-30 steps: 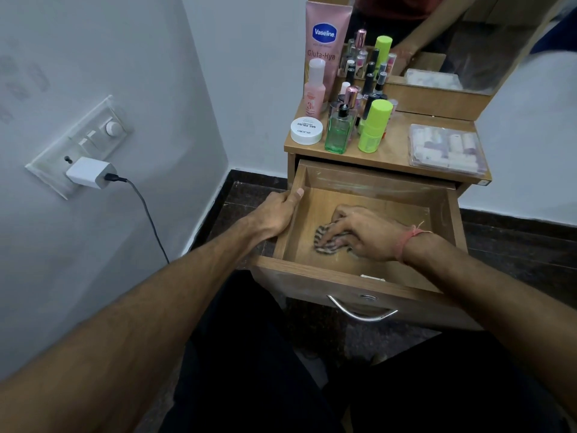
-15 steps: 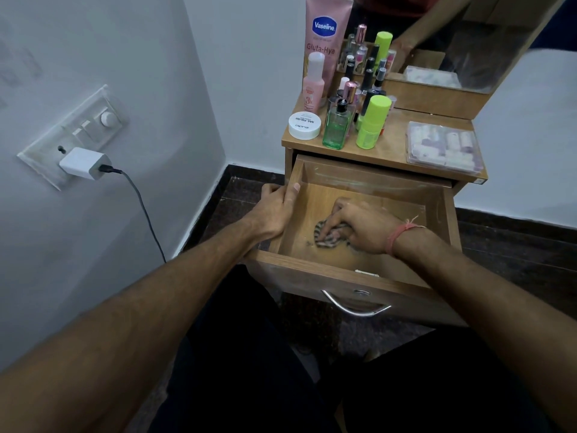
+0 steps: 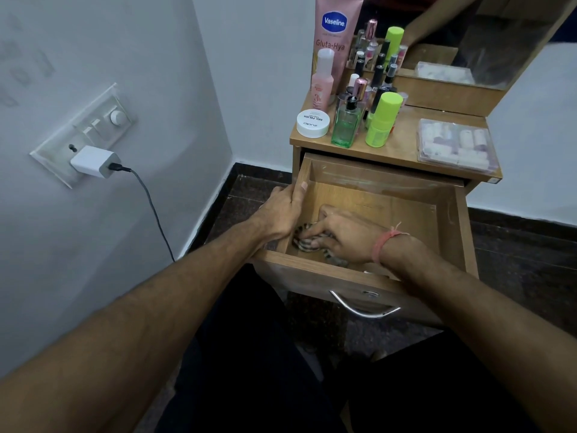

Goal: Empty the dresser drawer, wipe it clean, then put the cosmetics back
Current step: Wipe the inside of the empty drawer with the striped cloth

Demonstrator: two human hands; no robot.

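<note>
drawer [image 3: 449,220] | left hand [image 3: 281,210] grips its wall | right hand [image 3: 346,235] grips striped cloth [image 3: 304,243] | tube [image 3: 338,32] reads Vaseline Gluta-Hya

Dim, even indoor light fills the room, with a cool grey cast on the walls [image 3: 93,245] and no hard shadows. The brightest spot is a warm patch on the drawer floor [image 3: 374,210], and a pale sheen runs along the drawer's back wall, while the lower part of the frame between the forearms falls into near-black. The wide-angle lens bends straight lines near the edges and stretches the forearms, and fine detail looks soft and slightly smeared.
</note>
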